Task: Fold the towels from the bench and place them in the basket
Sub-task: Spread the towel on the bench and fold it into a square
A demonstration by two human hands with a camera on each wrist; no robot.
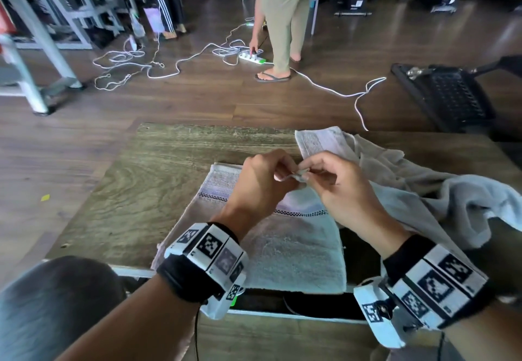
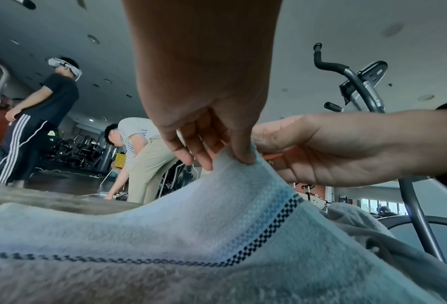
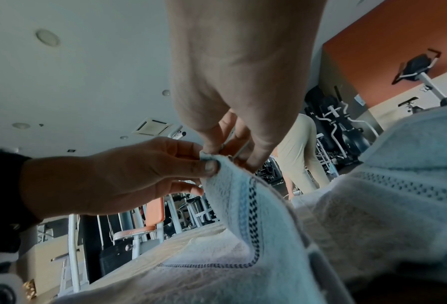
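A pale towel with a dark checkered stripe [image 1: 285,250] lies flat on the wooden bench [image 1: 158,168]. One far corner is lifted off the cloth. My left hand [image 1: 285,174] and my right hand [image 1: 306,176] meet over it and both pinch that raised corner. The left wrist view shows the left fingertips [image 2: 243,158] on the towel [image 2: 191,236] peak, with the right hand [image 2: 334,154] beside it. In the right wrist view the right hand [image 3: 225,151] pinches the same towel [image 3: 243,216] tip, opposite the left thumb [image 3: 209,166].
More towels lie heaped at the right of the bench [image 1: 440,191], one with a woven band at the back [image 1: 322,141]. A black mesh object [image 1: 449,98] stands on the floor at far right. A person [image 1: 282,16] bends over a power strip [image 1: 251,58] among white cables.
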